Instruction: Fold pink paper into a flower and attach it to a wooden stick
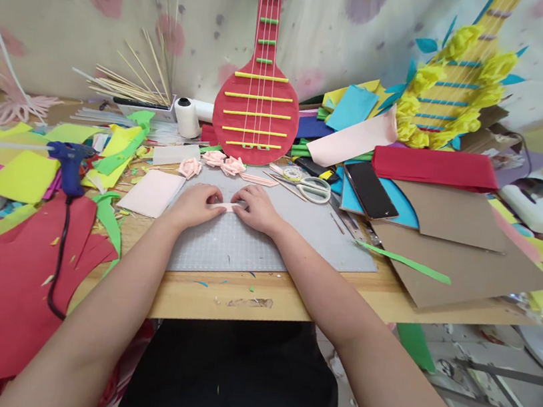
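Between both hands, just above the grey cutting mat [214, 249], is a narrow strip of pale pink paper [226, 206]. My left hand [196, 204] pinches its left end with curled fingers. At the right end my right hand [257, 209] grips it between thumb and fingers. Right behind the hands lie pink paper roses [232, 166], with one more paper rose [189, 168] a little to the left. A stack of pale pink paper squares [152, 193] rests by my left hand. Behind everything a red paper lute with yellow bars [255, 117] stands upright against the wall.
Scissors [316, 189] and a black phone [371, 190] lie to the right, beside brown cardboard [459, 270]. On the left are a blue glue gun [69, 165] with its cord, red paper [22, 283] and colourful scraps. A yellow lute with paper flowers [448, 94] leans at the back right.
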Motion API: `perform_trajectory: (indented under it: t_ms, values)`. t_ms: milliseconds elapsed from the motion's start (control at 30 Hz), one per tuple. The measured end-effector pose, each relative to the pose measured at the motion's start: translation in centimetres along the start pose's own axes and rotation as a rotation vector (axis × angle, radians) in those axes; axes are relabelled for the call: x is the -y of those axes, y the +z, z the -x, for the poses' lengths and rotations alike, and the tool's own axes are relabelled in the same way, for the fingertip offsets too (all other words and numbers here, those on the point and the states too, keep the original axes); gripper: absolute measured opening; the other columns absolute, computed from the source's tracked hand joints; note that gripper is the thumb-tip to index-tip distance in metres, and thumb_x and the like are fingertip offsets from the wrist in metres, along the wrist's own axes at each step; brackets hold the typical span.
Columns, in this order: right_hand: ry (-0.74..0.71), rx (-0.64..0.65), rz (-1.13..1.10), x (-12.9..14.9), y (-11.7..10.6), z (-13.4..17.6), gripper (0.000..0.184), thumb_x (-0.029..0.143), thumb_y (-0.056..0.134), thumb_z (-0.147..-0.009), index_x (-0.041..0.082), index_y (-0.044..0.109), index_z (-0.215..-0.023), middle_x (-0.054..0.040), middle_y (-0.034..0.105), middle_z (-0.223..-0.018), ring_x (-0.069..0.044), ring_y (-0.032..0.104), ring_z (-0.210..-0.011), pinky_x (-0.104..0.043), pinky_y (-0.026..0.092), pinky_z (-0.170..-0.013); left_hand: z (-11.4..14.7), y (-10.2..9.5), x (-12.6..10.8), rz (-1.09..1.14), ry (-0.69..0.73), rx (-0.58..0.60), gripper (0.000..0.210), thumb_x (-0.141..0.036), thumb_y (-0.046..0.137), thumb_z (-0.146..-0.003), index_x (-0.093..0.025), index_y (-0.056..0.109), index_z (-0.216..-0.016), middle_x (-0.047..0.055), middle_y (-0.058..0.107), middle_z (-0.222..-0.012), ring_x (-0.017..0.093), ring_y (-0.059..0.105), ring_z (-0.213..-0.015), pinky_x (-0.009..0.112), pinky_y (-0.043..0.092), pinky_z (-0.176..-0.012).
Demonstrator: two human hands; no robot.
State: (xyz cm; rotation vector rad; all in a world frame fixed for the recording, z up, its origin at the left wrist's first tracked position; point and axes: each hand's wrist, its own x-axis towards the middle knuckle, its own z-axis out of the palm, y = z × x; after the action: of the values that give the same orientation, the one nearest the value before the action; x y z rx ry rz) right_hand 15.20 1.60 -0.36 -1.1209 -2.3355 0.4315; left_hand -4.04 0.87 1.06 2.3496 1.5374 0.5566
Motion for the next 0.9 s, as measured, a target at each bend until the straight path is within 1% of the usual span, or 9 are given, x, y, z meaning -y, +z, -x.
perform_trajectory:
  t_ms: [133, 233, 333, 400, 433, 500, 567, 667, 900]
  values:
    - [-0.008, 0.012, -0.053, 0.1, 0.0, 0.0, 0.011, 0.025, 0.055, -0.078, 0.018, 0.055, -0.086, -0.0053, 0.058, -0.093, -0.019, 0.047, -0.092, -0.033, 0.034, -0.085, 0.2, 0.0, -0.5, 0.091, 0.018, -0.035, 0.019, -0.037, 0.061, -0.067, -0.018, 0.057, -0.07, 0.003, 0.056, -0.076, 0.017, 0.051, -0.075, 0.03, 0.041, -0.069]
    - [0.043, 0.013, -0.183, 0.2, -0.1, -0.2, 0.011, 0.024, 0.056, -0.075, 0.018, 0.05, -0.083, -0.0019, 0.057, -0.084, -0.015, 0.048, -0.08, -0.03, 0.037, -0.075, 0.0, 0.2, -0.8, 0.299, -0.071, -0.073, 0.018, -0.033, 0.062, -0.066, -0.018, 0.055, -0.072, 0.001, 0.058, -0.078, 0.015, 0.053, -0.074, 0.029, 0.043, -0.07]
    - [0.156, -0.038, -0.457, 0.0, 0.0, -0.7, 0.014, 0.026, 0.055, -0.074, 0.019, 0.045, -0.082, 0.0026, 0.053, -0.074, -0.011, 0.047, -0.067, -0.026, 0.037, -0.065, -0.5, 0.5, -1.5, 0.661, -0.278, -0.239, 0.026, -0.028, 0.068, -0.061, -0.017, 0.054, -0.081, 0.0, 0.061, -0.078, 0.013, 0.057, -0.072, 0.028, 0.045, -0.07]
    - [0.276, -0.103, -0.675, -0.1, 0.1, -1.2, 0.02, 0.027, 0.057, -0.071, 0.02, 0.042, -0.083, 0.0054, 0.05, -0.067, -0.01, 0.047, -0.061, -0.024, 0.036, -0.06, -0.9, 0.6, -2.3, 1.003, -0.41, -0.379, 0.031, -0.029, 0.068, -0.063, -0.016, 0.054, -0.088, 0.003, 0.065, -0.082, 0.014, 0.062, -0.075, 0.029, 0.048, -0.072]
    - [0.331, -0.131, -0.769, -0.2, 0.1, -1.4, 0.023, 0.026, 0.058, -0.069, 0.02, 0.041, -0.083, 0.0065, 0.05, -0.065, -0.009, 0.047, -0.059, -0.024, 0.036, -0.059, -1.1, 0.6, -2.8, 1.153, -0.438, -0.387, 0.032, -0.029, 0.068, -0.064, -0.016, 0.054, -0.09, 0.005, 0.066, -0.086, 0.014, 0.064, -0.079, 0.029, 0.049, -0.074]
    - [0.398, -0.158, -0.907, -0.3, 0.0, -1.7, 0.029, 0.027, 0.061, -0.065, 0.021, 0.04, -0.084, 0.0075, 0.051, -0.064, -0.009, 0.047, -0.057, -0.023, 0.037, -0.058, -1.4, 0.8, -3.7, 1.325, -0.466, -0.345, 0.031, -0.029, 0.069, -0.065, -0.013, 0.058, -0.09, 0.008, 0.068, -0.09, 0.016, 0.066, -0.083, 0.029, 0.05, -0.076]
    - [0.419, -0.155, -0.977, -0.4, 0.0, -1.8, 0.031, 0.028, 0.064, -0.063, 0.021, 0.041, -0.084, 0.0074, 0.053, -0.064, -0.008, 0.049, -0.057, -0.023, 0.037, -0.057, -1.6, 0.9, -4.3, 1.363, -0.504, -0.309, 0.028, -0.027, 0.07, -0.064, -0.012, 0.061, -0.086, 0.01, 0.069, -0.089, 0.018, 0.067, -0.082, 0.03, 0.051, -0.075]
    - [0.428, -0.132, -0.997, -0.5, -0.1, -1.8, 0.032, 0.026, 0.065, -0.062, 0.021, 0.042, -0.084, 0.007, 0.055, -0.064, -0.009, 0.051, -0.058, -0.022, 0.038, -0.057, -1.8, 1.2, -4.8, 1.324, -0.579, -0.337, 0.022, -0.024, 0.071, -0.063, -0.011, 0.062, -0.078, 0.009, 0.069, -0.083, 0.02, 0.068, -0.079, 0.031, 0.052, -0.071]
    - [0.369, -0.097, -0.868, -1.0, 0.0, -1.6, 0.027, 0.028, 0.063, -0.066, 0.02, 0.043, -0.082, 0.0061, 0.056, -0.063, -0.009, 0.051, -0.057, -0.022, 0.036, -0.054, -1.6, 1.1, -4.6, 1.347, -0.645, -0.338, 0.014, -0.018, 0.07, -0.065, -0.01, 0.062, -0.073, 0.009, 0.069, -0.076, 0.021, 0.068, -0.076, 0.033, 0.053, -0.073]
